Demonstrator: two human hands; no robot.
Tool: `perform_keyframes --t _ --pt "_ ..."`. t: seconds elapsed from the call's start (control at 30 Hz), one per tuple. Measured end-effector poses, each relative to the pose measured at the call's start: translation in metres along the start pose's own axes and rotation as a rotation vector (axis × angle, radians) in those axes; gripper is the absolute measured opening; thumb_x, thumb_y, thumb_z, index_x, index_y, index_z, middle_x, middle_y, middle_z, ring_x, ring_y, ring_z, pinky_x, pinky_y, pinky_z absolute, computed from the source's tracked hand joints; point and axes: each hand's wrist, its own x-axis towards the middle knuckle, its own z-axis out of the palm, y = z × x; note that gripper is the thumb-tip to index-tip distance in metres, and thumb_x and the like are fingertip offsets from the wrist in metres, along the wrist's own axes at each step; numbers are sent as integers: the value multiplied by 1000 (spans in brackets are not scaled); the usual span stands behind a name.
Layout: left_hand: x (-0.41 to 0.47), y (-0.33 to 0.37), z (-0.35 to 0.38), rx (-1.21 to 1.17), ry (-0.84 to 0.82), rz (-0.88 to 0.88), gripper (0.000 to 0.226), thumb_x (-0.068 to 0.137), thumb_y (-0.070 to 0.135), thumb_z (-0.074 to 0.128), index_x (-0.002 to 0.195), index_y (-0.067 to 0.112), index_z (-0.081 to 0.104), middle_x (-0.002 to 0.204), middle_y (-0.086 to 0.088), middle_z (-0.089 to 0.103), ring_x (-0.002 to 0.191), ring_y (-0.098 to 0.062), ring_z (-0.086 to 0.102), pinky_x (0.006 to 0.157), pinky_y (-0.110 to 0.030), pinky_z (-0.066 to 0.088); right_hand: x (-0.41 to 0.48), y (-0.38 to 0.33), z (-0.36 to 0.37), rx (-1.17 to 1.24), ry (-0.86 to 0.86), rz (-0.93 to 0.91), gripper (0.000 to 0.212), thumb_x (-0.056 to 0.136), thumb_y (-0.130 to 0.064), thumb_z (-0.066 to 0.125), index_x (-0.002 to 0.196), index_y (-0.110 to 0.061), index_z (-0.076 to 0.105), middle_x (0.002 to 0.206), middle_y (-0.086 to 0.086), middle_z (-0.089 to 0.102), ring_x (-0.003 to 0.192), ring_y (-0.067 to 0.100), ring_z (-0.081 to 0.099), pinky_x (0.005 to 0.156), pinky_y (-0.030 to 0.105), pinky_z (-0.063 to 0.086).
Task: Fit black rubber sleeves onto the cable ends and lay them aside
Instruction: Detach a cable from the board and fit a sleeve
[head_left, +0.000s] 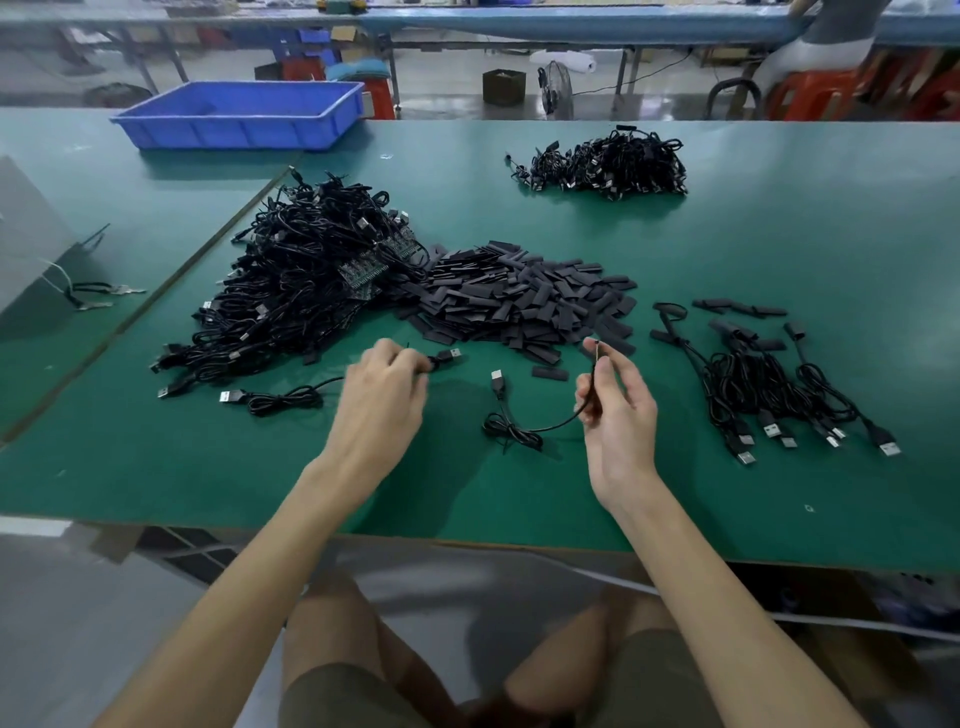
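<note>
Cable (511, 430) pinched by right hand (618, 415) over open mat (467, 493) near front edge.

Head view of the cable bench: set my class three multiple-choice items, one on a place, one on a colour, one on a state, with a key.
1. Where does the blue tray stand?
A) at the far left of the table
B) at the near right corner
C) on the floor

2. What colour is the table top?
A) white
B) green
C) red

3. What is the right hand doing?
A) lying flat and empty
B) lifting the tray
C) pinching a cable near its end

Key: 1 A, the tray sits on the far left part of the table; 2 B, the bare surface is green; 3 C, thumb and fingers pinch the thin cable end upright.
</note>
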Motion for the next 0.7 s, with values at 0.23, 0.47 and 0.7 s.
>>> perform_keyframes --t 0.23,0.47,0.7 --pt "45 69 38 -138 -228 250 26 101 27 60 123 13 65 117 -4 59 111 -24 55 96 -37 45 0 -1 0 -16 -65 41 30 112 -22 46 115 -5 70 63 -5 42 58 8 36 54 22 30" --pt "60 88 65 -38 -276 254 28 95 34 67 111 11 63 112 -7 56 109 -28 50 89 -33 37 -1 1 2 -132 -62 18 38 113 -28 40 102 -5 69 61 0 53 57 12 46 55 25 38" --pt "51 73 73 -35 -157 312 23 102 33 59 98 11 59 101 -5 57 99 -26 53 85 -34 38 -1 4 4 -226 -79 -26 42 113 -31 40 97 -9 71 59 3 57 54 11 47 51 20 39"
